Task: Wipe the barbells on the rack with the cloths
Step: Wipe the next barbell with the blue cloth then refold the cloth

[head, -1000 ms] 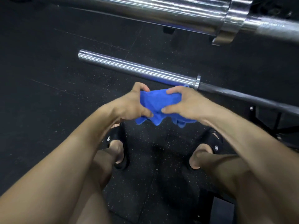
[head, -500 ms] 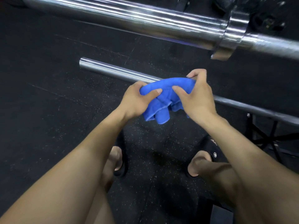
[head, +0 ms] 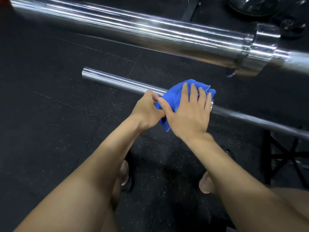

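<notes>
Blue, crumpled terry cloth (head: 173,96) lies bunched over the lower chrome barbell (head: 117,82), covering the inner end of its polished sleeve right beside the collar (head: 211,106), where the darker, thinner shaft (head: 250,118) runs off to the right. The right hand (head: 189,114) rests on top of the cloth with its fingers straight and spread, palm down, pressing the fabric against the bar. The left hand (head: 148,112) sits just beside it on the left, its fingers curled, pinching the near edge of the cloth between thumb and fingers; a loose corner of the fabric hangs down below the two hands. The sleeve's bare free end points up and to the left, well apart from the hands. Above it in the view, much closer to the camera, a second thick chrome barbell sleeve (head: 133,32) with a stepped collar crosses the whole frame. Under both bars lies black speckled rubber flooring (head: 50,114). Part of a black metal rack frame (head: 280,154) shows at the right, beneath the shaft. Between the forearms the person's feet in dark slide sandals (head: 127,178) stand on the floor.
</notes>
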